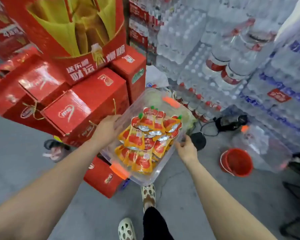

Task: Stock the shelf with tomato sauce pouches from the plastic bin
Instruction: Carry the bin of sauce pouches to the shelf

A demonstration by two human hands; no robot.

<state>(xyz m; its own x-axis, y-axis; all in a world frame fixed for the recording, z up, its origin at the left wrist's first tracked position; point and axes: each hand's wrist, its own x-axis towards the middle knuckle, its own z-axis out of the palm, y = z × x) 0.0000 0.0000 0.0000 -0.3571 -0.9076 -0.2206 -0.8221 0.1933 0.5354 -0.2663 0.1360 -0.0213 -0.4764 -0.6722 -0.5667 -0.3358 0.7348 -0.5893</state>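
Red gift boxes (83,108) stacked on the left, then the left hand (107,129), grip curled on the left wall of the clear plastic bin (151,177) — held tilted above the grey concrete floor (24,153). Inside, tomato sauce pouches (144,141) lie heaped: soft, slick and light, likely to slide, best pinched near the spout. The right hand (186,150) has its grip clamped on the right rim. Beyond it, a red bucket (236,163) and shrink-wrapped water bottles (249,58) — no shelf in sight.

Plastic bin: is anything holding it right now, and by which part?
Yes. The left hand grips the plastic bin at its left rim, the right hand at its right rim; the tomato sauce pouches lie inside.
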